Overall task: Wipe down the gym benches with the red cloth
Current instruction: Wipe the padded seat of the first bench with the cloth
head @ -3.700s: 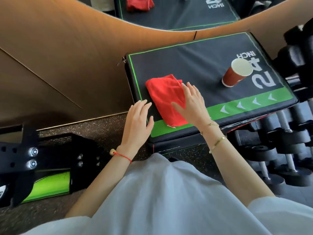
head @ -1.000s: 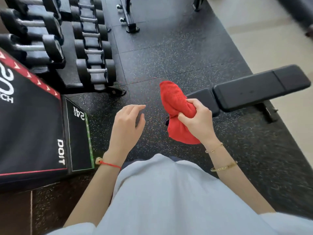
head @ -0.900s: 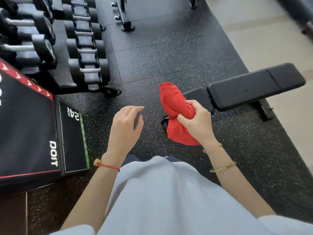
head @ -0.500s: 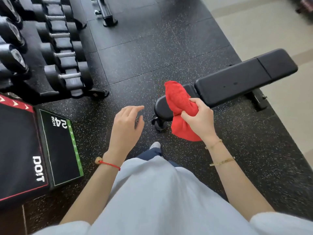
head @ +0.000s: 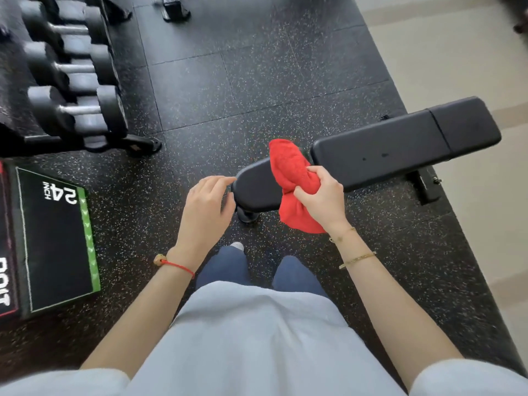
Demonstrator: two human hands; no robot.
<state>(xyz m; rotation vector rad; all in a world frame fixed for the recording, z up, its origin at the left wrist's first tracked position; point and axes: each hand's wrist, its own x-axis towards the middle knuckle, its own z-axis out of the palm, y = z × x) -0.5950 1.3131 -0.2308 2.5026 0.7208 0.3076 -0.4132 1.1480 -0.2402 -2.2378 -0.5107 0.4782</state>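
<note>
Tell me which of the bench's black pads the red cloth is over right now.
The short rounded pad nearest the person; the red cloth, gripped in the right hand, overlaps it. The two longer pads extend beyond, uncovered.

Both bare forearms extend forward and down from short pale sleeves. Left hand (head: 204, 208): palm down, fingers (head: 218, 181) loosely curled, holding nothing, a red cord at the wrist. Right hand (head: 323, 197): fist closed around a bunched red cloth (head: 291, 172), two thin gold bracelets on the wrist.
</note>
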